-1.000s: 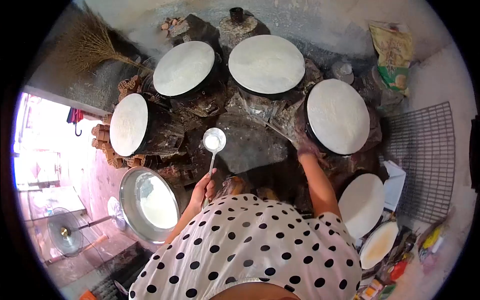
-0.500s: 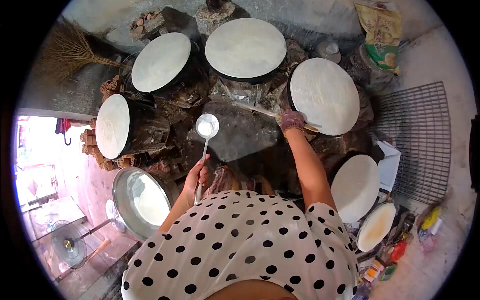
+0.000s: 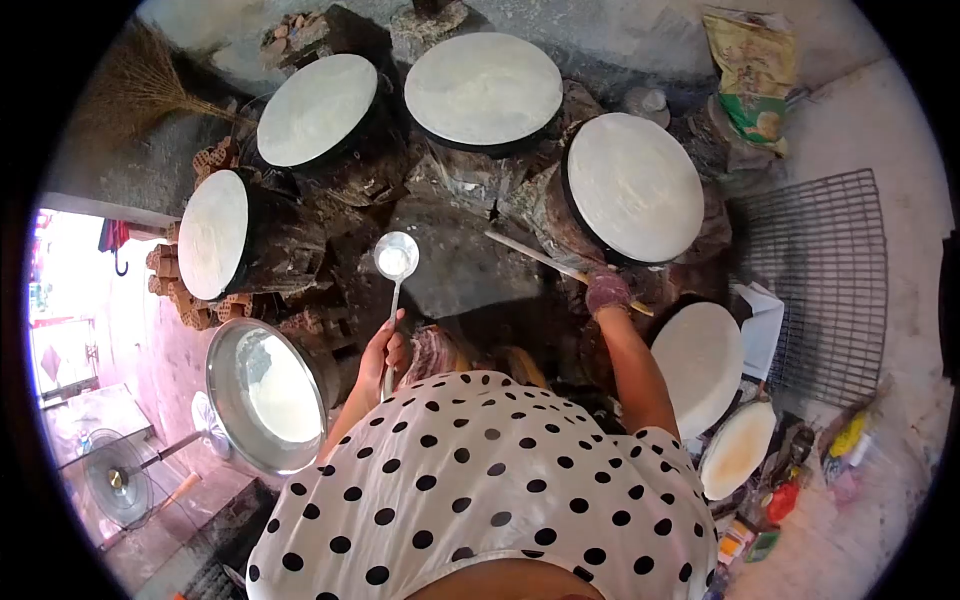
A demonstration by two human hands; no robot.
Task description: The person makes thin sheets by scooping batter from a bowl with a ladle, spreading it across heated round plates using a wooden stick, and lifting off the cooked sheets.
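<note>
My left hand [image 3: 384, 352] is closed round the handle of a metal ladle [image 3: 397, 258], whose bowl holds some white liquid. In a purple glove, my right hand [image 3: 607, 291] grips a long thin wooden stick [image 3: 535, 254] that slants up to the left. Just above that hand stands a round pan [image 3: 635, 187] with a white surface and black rim. More such white-topped rounds, a middle one [image 3: 484, 88], an upper left one [image 3: 317, 110] and a far left one [image 3: 213, 235], form an arc. A metal basin [image 3: 318, 424] of white liquid lies left of my left hand.
Two pale discs, a white one [image 3: 697, 370] and a browned one [image 3: 738, 451], lie at the lower right beside a wire rack [image 3: 815, 290]. A fan [image 3: 118, 478] stands lower left, a twig broom [image 3: 150, 85] upper left, a sack [image 3: 750, 80] upper right.
My right hand has drawn back from the right pan towards my body, and the stick has come away from the stoves. My left hand still holds the ladle. The view has shifted.
</note>
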